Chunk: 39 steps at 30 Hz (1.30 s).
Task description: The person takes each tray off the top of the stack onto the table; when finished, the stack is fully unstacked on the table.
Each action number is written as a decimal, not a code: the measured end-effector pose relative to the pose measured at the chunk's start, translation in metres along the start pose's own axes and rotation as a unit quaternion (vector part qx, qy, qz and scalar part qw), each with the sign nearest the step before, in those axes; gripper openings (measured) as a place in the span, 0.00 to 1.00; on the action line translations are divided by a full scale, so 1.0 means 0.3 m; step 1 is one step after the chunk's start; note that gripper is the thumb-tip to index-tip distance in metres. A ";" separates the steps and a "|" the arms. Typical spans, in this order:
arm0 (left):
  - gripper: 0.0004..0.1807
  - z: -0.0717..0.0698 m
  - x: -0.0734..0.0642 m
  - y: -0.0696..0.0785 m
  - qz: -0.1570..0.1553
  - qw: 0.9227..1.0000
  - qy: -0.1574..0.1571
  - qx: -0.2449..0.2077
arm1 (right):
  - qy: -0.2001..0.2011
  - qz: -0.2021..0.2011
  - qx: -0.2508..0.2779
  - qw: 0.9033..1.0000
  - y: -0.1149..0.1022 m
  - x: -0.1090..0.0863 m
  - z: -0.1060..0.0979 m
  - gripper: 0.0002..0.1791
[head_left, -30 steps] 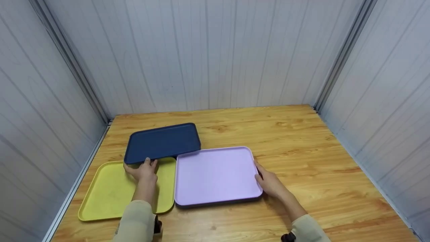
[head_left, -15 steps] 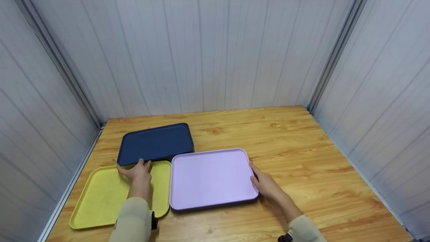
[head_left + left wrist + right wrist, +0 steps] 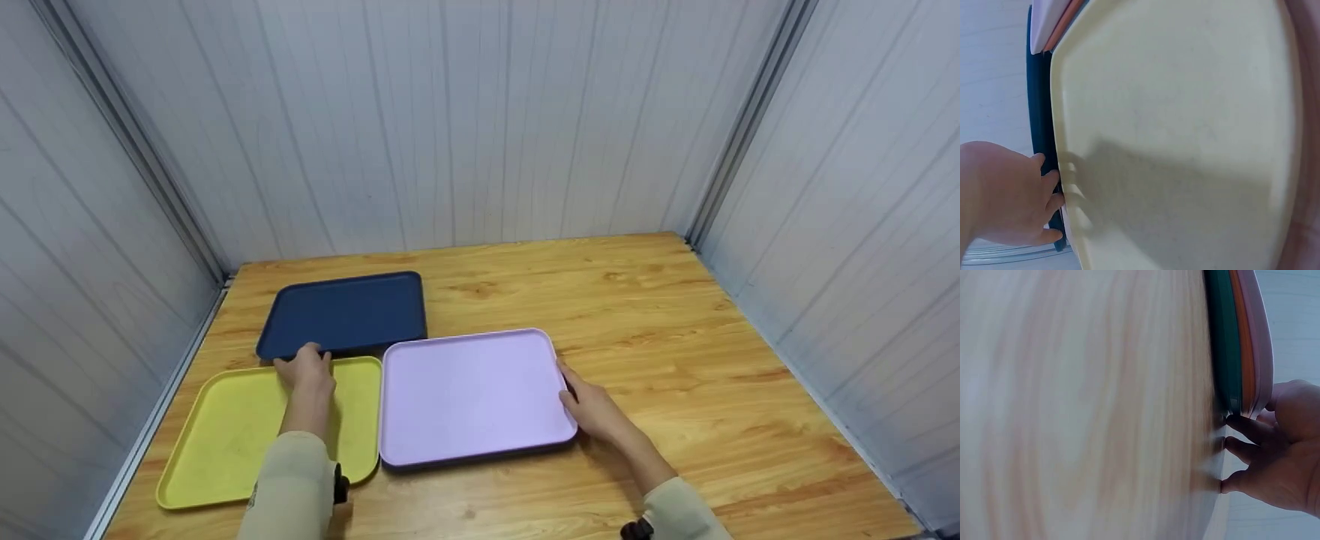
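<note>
Lavender tray [image 3: 476,397], orange tray [image 3: 1245,343] beneath, wrist views only

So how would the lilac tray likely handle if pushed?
Probably stiff: the lilac tray lies flat with a straight raised rim. It might shift, being stacked above an orange tray. Broad and low-sided, it seems unlikely to roll.

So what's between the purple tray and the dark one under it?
An orange tray; its edge shows beneath the purple tray in the right wrist view.
</note>
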State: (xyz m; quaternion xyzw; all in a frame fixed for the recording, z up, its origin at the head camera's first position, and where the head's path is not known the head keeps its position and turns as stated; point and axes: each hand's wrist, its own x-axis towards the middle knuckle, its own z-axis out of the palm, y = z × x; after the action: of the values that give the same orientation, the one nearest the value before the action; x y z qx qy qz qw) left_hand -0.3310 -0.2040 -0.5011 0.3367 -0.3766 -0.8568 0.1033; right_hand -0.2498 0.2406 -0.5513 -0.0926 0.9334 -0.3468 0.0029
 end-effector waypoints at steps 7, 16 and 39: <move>0.46 0.005 -0.016 0.013 0.008 0.996 0.007 0.085 | 0.009 -0.021 0.005 1.000 -0.009 0.000 0.012 0.30; 0.42 0.001 -0.037 0.028 0.026 0.991 0.014 0.130 | 0.008 -0.027 0.007 1.000 -0.014 0.010 0.015 0.31; 0.30 -0.096 -0.213 -0.182 0.077 0.907 -0.232 0.342 | 0.033 -0.001 0.046 0.998 0.001 0.000 0.003 0.29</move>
State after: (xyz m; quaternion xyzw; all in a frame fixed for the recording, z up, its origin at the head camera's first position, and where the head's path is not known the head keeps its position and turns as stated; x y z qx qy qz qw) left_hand -0.2601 -0.1550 -0.5224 0.1126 -0.6845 -0.7190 -0.0427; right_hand -0.2499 0.2402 -0.5521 -0.0816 0.9158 -0.3925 -0.0238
